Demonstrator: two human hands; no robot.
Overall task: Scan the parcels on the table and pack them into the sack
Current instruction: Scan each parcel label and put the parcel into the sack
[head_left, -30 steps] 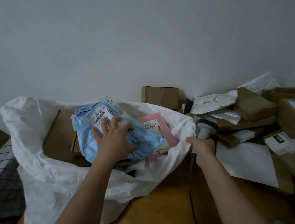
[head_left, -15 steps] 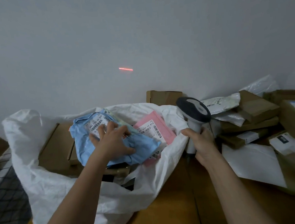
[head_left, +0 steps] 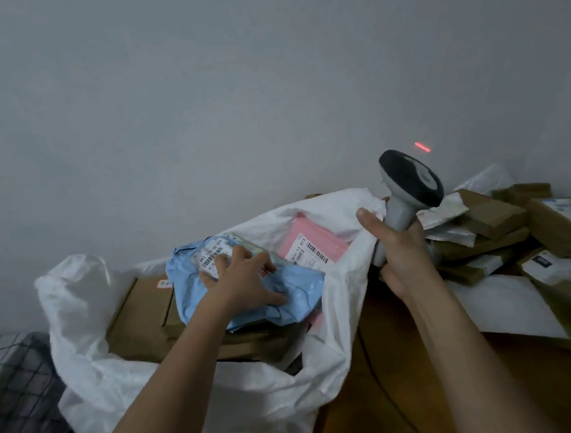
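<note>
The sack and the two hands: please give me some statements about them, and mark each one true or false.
1. The right hand grips the scanner. True.
2. The red scan line falls on the pink parcel. False: it falls on the wall.
3. The left hand rests on the blue parcel in the white sack. True.
4. The pink parcel lies on the table among the boxes. False: it lies in the sack.
5. The scanner lies flat on the table. False: it is held up.
</note>
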